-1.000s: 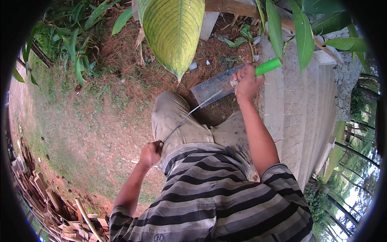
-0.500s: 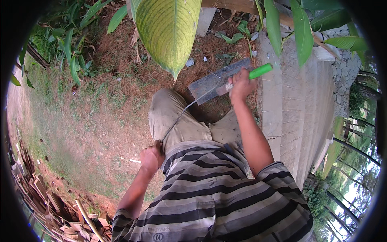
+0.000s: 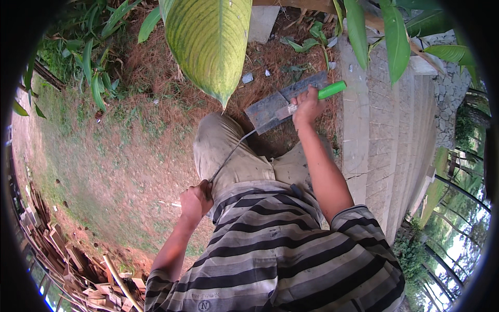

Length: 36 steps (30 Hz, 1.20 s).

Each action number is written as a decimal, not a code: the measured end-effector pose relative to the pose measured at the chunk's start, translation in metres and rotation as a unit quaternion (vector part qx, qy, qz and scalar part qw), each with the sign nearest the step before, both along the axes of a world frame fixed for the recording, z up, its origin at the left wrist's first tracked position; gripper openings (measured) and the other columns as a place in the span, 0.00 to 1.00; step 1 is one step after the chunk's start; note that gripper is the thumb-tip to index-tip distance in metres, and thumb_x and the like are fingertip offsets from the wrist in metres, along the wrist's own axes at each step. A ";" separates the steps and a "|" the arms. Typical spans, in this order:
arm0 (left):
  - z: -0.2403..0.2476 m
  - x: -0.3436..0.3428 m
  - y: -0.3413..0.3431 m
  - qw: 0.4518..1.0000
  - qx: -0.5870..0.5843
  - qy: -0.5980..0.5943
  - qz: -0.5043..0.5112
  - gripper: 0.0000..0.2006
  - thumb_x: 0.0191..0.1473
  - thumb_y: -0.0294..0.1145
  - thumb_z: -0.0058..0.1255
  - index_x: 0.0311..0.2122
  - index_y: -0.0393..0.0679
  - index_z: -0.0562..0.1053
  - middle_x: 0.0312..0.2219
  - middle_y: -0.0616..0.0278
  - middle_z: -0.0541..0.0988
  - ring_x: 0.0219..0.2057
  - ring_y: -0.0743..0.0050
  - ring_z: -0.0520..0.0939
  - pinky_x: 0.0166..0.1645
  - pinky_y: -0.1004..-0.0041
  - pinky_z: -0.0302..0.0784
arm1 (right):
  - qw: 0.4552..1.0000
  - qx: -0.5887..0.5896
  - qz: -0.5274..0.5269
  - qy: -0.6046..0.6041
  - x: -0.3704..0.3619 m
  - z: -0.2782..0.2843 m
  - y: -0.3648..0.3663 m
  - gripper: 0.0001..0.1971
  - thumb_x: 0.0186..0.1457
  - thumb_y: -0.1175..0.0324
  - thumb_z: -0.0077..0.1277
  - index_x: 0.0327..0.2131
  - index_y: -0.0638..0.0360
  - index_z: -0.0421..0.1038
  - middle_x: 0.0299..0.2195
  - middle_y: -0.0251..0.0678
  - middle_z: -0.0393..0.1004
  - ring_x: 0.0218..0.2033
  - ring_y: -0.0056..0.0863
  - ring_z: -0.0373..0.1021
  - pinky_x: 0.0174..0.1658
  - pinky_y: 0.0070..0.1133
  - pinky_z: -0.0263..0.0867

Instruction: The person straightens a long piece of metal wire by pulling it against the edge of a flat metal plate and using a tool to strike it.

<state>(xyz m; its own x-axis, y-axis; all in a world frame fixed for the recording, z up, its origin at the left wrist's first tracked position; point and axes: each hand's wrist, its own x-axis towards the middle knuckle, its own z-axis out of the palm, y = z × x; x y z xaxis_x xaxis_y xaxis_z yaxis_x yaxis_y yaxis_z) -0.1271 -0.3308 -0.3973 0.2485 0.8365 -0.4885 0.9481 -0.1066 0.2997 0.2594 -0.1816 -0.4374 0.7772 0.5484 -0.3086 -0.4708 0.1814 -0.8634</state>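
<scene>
— Green handle (image 3: 331, 90) of the tool is in my right hand (image 3: 306, 106), near the upper middle of the frame. The fingers are closed around it, fully clenched. The tool looks like a file; its metal part (image 3: 283, 111) lies on the wide grey blade (image 3: 283, 102).

— And the other hand?

— My left hand (image 3: 196, 200) is lower, left of centre, beside my knee (image 3: 218, 143). It is also closed into a fist, around the end of a thin, long curved metal piece (image 3: 228, 157). This piece runs up across my trousers to the grey blade, so I think it is all one tool, like a sickle, but I cannot tell for sure.

— What can go wrong from here?

— I judge the blade is the danger. It rests over my leg, not on a firm support. If the left fist loosens, the blade may turn or slip, and my right hand could slide onto the edge. Also the big yellow-green leaf (image 3: 210, 44) hangs at the top centre, just above the blade, and could hide my view.
</scene>
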 end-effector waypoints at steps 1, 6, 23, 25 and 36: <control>0.000 -0.006 -0.004 1.000 0.010 -0.010 0.004 0.13 0.65 0.45 0.45 0.36 0.50 0.77 0.20 0.45 0.80 0.25 0.35 0.83 0.31 0.46 0.79 | 1.000 0.001 0.000 0.012 -0.008 0.000 -0.004 0.09 0.59 0.71 0.51 0.28 0.55 0.60 0.16 0.24 0.53 0.13 0.17 0.51 0.18 0.27 0.52; -0.009 -0.005 -0.014 0.999 0.015 0.031 -0.042 0.09 0.63 0.38 0.46 0.42 0.50 0.75 0.20 0.47 0.81 0.23 0.43 0.84 0.29 0.50 0.79 | 1.000 -0.007 -0.013 0.000 0.024 -0.001 0.006 0.12 0.59 0.71 0.50 0.25 0.52 0.58 0.16 0.23 0.52 0.13 0.17 0.50 0.19 0.26 0.51; -0.005 -0.006 -0.016 1.000 0.016 -0.001 0.002 0.09 0.64 0.38 0.48 0.36 0.47 0.76 0.22 0.43 0.81 0.25 0.36 0.83 0.29 0.48 0.77 | 0.994 -0.093 0.053 0.034 -0.049 -0.001 0.006 0.17 0.61 0.68 0.52 0.22 0.50 0.55 0.14 0.22 0.52 0.12 0.17 0.51 0.18 0.26 0.53; 0.003 -0.010 -0.007 0.996 0.027 -0.088 0.013 0.11 0.63 0.41 0.49 0.38 0.44 0.75 0.26 0.44 0.82 0.29 0.39 0.84 0.32 0.51 0.78 | 0.991 -0.097 0.090 -0.002 -0.061 -0.001 0.005 0.16 0.61 0.68 0.53 0.23 0.51 0.56 0.15 0.22 0.52 0.12 0.17 0.50 0.18 0.27 0.52; -0.002 -0.087 -0.038 0.916 -0.316 -0.210 0.133 0.31 0.61 0.66 0.49 0.37 0.40 0.72 0.18 0.58 0.76 0.21 0.58 0.77 0.29 0.62 0.74 | 0.998 -0.062 0.004 -0.032 0.024 -0.009 0.017 0.16 0.60 0.69 0.53 0.22 0.52 0.57 0.14 0.24 0.51 0.12 0.19 0.50 0.18 0.27 0.52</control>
